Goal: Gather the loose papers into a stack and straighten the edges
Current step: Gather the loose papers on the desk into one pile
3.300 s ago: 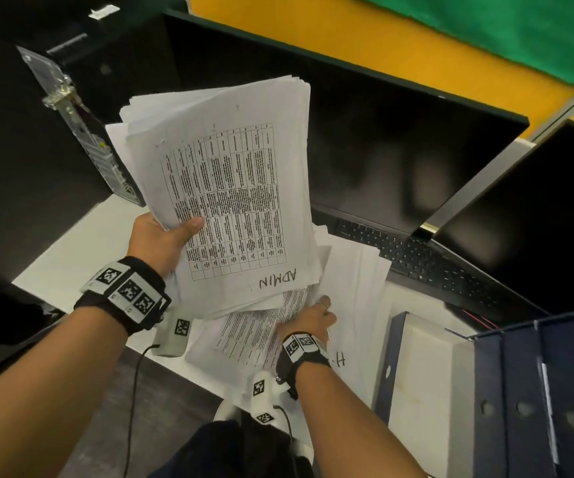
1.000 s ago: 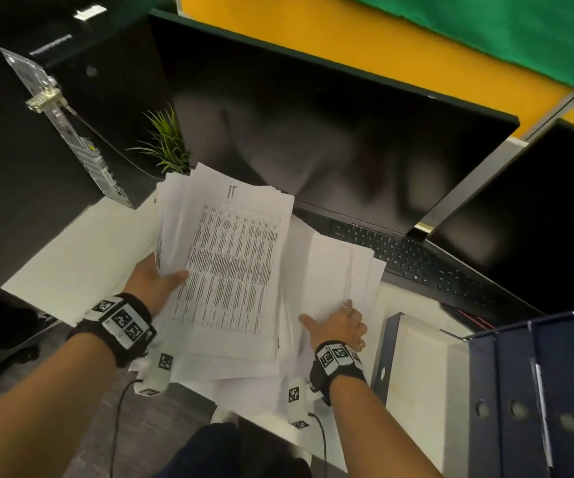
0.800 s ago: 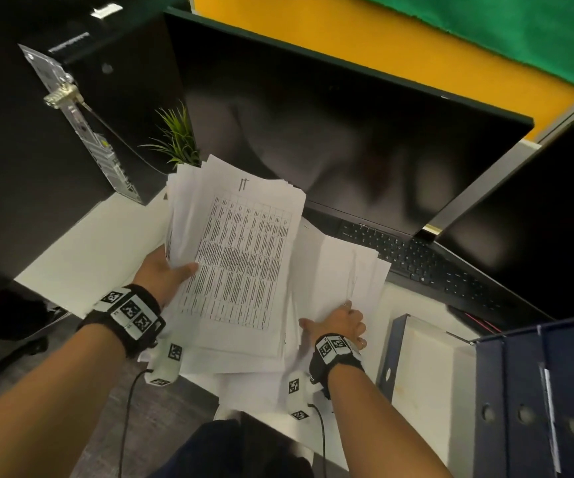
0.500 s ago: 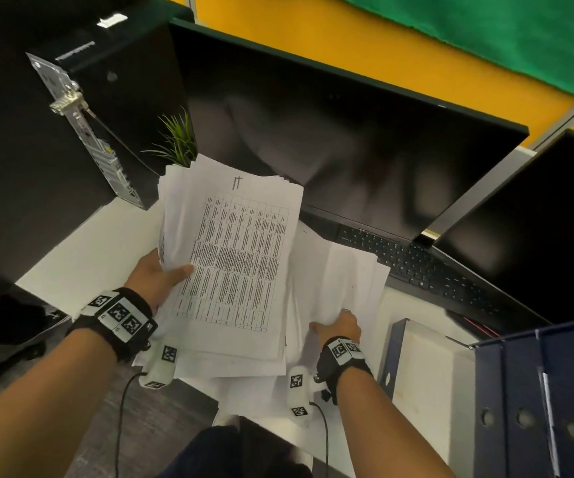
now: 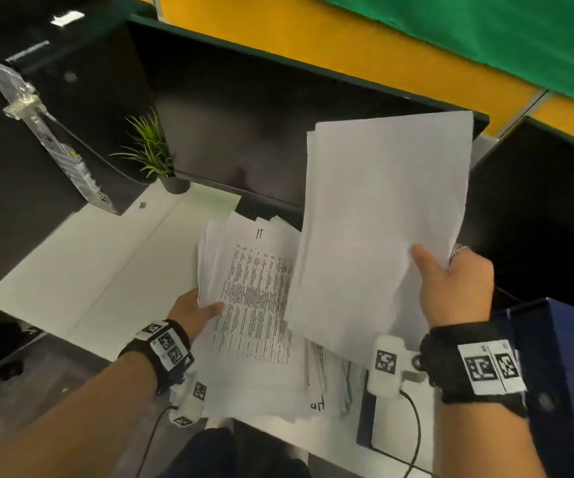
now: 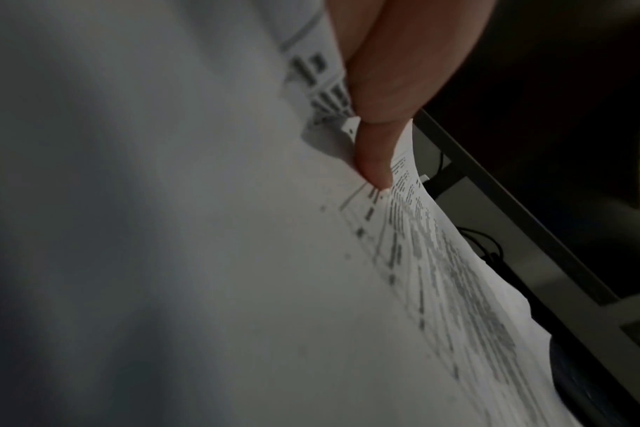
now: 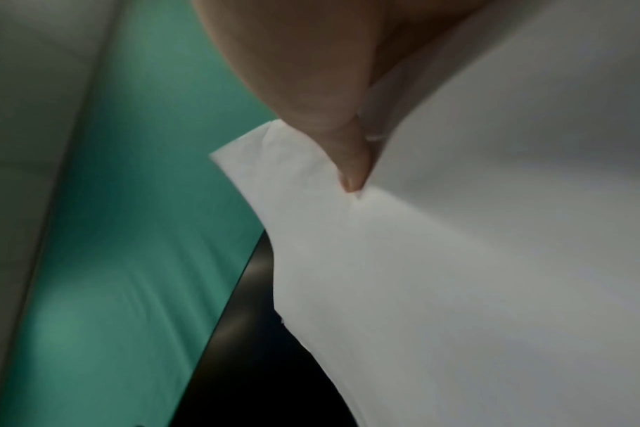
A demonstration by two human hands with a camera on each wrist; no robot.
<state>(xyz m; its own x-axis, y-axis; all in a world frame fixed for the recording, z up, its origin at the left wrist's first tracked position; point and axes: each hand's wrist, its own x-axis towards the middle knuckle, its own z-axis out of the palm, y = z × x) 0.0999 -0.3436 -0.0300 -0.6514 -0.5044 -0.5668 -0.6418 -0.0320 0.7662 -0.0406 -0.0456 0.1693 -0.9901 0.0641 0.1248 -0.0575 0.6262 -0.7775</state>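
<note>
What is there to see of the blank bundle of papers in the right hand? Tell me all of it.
The blank bundle is a thin sheaf of white sheets showing no print on the side facing the camera. It is raised above the desk, tilted, its top corner before the dark monitor. The right hand grips its lower right edge, thumb on the front, fingers behind; the right wrist view shows the paper creased at the thumb. Its edges are slightly uneven, and its lower left part overlaps the printed stack held by the left hand.
</note>
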